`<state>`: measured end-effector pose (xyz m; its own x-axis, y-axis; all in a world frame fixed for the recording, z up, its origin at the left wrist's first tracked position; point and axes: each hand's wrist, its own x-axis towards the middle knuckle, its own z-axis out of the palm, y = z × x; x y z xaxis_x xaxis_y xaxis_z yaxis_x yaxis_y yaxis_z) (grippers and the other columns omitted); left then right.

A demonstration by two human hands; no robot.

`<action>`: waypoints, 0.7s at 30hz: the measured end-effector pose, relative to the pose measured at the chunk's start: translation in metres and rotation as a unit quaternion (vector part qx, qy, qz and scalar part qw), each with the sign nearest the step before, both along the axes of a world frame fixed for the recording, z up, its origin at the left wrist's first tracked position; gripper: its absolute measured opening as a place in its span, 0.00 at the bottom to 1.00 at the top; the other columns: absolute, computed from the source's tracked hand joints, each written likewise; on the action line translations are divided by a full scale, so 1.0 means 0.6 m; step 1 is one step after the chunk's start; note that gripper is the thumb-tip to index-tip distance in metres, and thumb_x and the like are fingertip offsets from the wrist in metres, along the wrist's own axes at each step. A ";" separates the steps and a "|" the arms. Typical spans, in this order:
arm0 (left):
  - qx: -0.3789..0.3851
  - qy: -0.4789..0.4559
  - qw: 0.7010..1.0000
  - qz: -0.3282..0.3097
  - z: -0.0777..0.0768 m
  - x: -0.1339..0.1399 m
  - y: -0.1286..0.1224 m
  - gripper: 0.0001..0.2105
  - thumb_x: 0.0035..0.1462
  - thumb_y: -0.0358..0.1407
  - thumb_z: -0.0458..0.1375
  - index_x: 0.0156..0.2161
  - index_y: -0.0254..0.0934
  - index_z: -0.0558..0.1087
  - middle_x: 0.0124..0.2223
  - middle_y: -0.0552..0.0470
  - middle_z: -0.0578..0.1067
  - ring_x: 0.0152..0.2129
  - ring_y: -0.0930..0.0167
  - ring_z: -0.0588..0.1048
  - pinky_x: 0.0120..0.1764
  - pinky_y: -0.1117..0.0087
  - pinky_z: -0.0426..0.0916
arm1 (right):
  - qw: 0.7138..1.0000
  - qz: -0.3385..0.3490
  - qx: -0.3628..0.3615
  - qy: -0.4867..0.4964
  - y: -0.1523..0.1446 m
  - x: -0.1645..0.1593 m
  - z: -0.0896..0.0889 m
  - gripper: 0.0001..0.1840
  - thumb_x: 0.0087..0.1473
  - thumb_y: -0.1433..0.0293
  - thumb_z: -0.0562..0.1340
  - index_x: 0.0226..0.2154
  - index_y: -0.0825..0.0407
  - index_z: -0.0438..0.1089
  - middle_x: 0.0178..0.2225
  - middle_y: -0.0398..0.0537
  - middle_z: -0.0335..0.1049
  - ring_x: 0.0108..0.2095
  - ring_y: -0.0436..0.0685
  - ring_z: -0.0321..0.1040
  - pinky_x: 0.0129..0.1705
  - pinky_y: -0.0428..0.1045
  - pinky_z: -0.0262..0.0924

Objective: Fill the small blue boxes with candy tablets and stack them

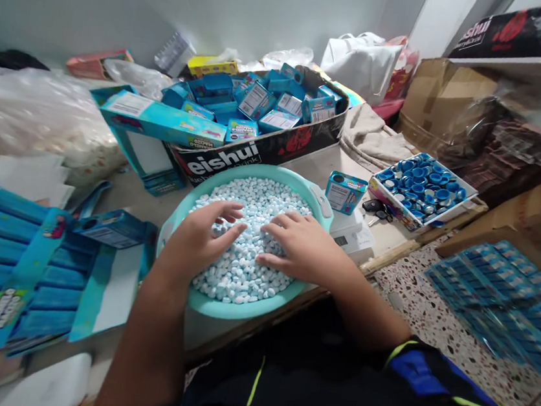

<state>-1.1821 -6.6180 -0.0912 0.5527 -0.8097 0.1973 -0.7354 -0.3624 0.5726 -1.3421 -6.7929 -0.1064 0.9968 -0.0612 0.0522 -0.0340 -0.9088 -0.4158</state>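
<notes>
A teal plastic basin [229, 311] full of small white and pale blue candies [255, 227] stands at the table's near edge. Over its left side lies my left hand [205, 238], fingers apart, the tips at the candies. My right hand [297, 245] rests on the candies at the right, its fingers spread and touching them. I see nothing gripped in either hand. Just beyond the basin's right handle, a small blue candy box [344, 193] stands on a white scale [352, 232].
Behind the basin is a black carton [277, 145] piled with blue boxes. A tray of blue caps [422, 184] and keys [378, 209] lie to the right. Blue display boxes [9, 264] crowd the left. Wrapped blue packs [499, 294] sit beyond the table's right edge.
</notes>
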 end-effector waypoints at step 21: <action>0.036 -0.232 0.956 -0.178 0.115 -0.025 -0.223 0.25 0.61 0.41 0.63 0.62 0.35 0.75 0.60 0.40 0.79 0.58 0.54 0.76 0.62 0.54 0.68 | 0.991 0.038 0.083 -0.100 -0.013 0.000 -0.015 0.12 0.71 0.70 0.58 0.45 0.55 0.77 0.47 0.54 0.77 0.47 0.57 0.72 0.53 0.52 0.65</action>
